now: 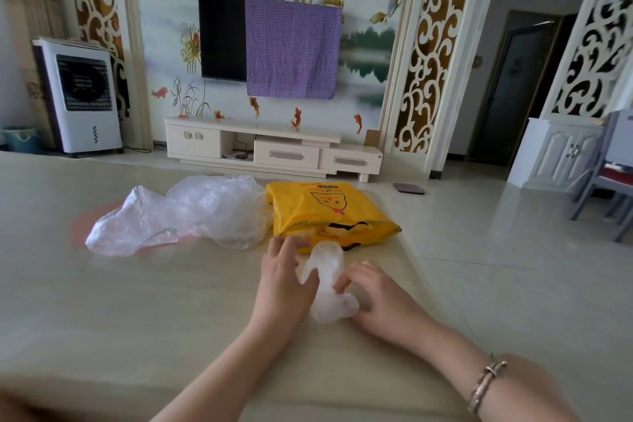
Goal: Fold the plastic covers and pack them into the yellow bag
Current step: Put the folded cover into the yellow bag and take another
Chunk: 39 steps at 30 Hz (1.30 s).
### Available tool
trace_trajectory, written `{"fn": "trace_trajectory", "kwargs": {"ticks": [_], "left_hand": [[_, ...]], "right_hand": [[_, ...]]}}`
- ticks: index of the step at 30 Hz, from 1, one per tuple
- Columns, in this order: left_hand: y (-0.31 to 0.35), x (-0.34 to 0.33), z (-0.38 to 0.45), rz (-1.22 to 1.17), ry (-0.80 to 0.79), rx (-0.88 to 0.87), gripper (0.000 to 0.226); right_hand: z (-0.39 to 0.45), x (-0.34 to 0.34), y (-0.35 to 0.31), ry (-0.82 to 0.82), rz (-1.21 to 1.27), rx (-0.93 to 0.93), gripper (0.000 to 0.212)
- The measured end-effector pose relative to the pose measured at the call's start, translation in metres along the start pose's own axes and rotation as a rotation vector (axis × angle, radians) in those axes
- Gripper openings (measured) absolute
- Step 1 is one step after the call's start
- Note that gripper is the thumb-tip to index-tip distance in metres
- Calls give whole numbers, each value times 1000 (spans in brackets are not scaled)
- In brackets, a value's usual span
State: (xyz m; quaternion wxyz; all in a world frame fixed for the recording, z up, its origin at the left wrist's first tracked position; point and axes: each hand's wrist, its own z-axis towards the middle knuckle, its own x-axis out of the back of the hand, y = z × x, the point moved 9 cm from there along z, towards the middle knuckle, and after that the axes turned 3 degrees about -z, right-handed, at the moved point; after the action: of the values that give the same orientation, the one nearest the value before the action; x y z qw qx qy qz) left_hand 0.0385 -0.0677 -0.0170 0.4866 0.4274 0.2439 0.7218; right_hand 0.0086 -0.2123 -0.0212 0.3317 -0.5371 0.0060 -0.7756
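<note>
On the table (102, 301) the bag (329, 212) lies toward the far right edge; just left of it, touching, sits a heap of loose plastic covers (191, 212); before the bag, a bunched cover (327, 284) lies between the left hand (284, 274) and right hand (373, 295). Behind the table stands a low cabinet (274, 147), a screen (222, 36) on the wall above it; a fan unit (80, 96) stands far left.

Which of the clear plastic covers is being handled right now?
The small bunched cover in front of the yellow bag, gripped between the left hand and right hand. The loose covers left of the bag lie untouched.
</note>
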Motion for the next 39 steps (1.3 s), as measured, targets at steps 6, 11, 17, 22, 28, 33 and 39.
{"fn": "trace_trajectory", "kwargs": {"ticks": [6,11,17,22,28,33,39], "left_hand": [[-18,-22,-7,76,-268,65,15],[-21,-22,-2,108,-234,116,18],[-28,-20,-4,-2,-185,294,32],[-36,-22,-2,81,-216,370,28],[-44,-22,-2,-71,-272,517,54],[-50,-26,0,-144,-292,562,48],[-43,-12,2,-292,-252,485,55]], "right_hand": [[1,-13,8,-93,183,-152,10],[5,-11,16,-2,317,-277,27],[16,-5,47,132,197,-529,40],[20,-4,52,148,83,-593,31],[26,6,12,153,255,-254,18],[17,-27,10,-200,147,-238,43],[20,-32,14,-156,60,-265,39]]}}
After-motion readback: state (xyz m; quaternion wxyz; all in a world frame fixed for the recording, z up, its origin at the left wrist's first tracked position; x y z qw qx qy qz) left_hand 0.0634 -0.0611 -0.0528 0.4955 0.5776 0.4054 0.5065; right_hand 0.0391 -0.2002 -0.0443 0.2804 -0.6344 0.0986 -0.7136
